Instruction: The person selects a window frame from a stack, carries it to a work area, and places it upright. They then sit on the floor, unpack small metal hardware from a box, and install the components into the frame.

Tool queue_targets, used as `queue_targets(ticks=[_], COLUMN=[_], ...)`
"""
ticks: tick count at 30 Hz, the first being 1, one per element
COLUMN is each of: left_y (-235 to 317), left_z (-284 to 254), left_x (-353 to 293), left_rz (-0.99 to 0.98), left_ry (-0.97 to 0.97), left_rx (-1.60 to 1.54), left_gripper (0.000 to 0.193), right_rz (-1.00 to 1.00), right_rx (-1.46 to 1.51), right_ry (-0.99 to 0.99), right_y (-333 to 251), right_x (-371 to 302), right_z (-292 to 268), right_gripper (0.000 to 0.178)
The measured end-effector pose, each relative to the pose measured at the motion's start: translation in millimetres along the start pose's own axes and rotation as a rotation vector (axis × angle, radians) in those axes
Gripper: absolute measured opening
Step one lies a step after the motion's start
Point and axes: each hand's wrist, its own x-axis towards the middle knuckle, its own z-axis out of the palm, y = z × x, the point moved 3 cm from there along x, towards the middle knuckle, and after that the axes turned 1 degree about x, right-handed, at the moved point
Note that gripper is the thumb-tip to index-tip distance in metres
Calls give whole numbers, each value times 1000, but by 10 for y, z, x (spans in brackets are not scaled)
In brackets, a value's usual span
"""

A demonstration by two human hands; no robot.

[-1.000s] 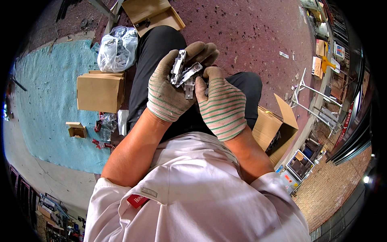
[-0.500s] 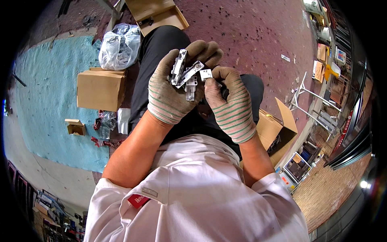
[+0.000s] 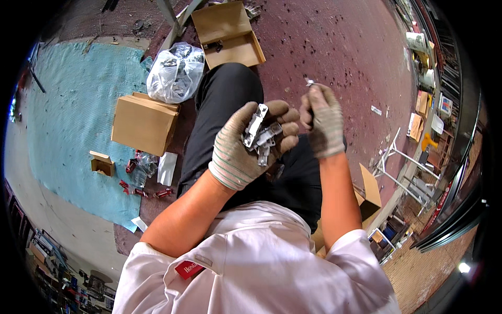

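My left hand [image 3: 234,152], in a striped, dirt-stained work glove, is cupped palm up over my lap. Several small silvery metal fittings [image 3: 255,125] lie in its palm in a loose pile, the longest one leaning against the thumb. To the right and farther out, my gloved right hand [image 3: 326,125] is raised over the dark red floor. A small whitish metal piece [image 3: 309,82] sticks out from its pinched fingertips; its exact shape is blurred. The two hands are apart.
By my left knee stand a clear plastic bag of parts [image 3: 175,73] and a closed cardboard box [image 3: 144,123]. An open flat carton [image 3: 230,34] lies ahead. A small open box [image 3: 102,164] rests on a blue mat [image 3: 78,125]. Another open carton [image 3: 370,191] is at my right.
My right hand has moved away from the left, outward and up, with the small piece in its fingertips. The view has shifted, and the fittings stay in my left palm.
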Motion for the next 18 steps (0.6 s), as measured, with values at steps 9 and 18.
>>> queue_targets(ticks=[9,18], left_y=[117,301], left_z=[119,101], left_x=[-183,-282], left_rz=[45,106], left_ry=[54,30], left_rx=[18,-72], left_gripper=[45,52], right_rz=[548,567], right_rx=[-122,35], right_ry=[75,105], right_y=[1370,1354], right_x=[1391,2164], right_z=[204,797], right_gripper=[12,17])
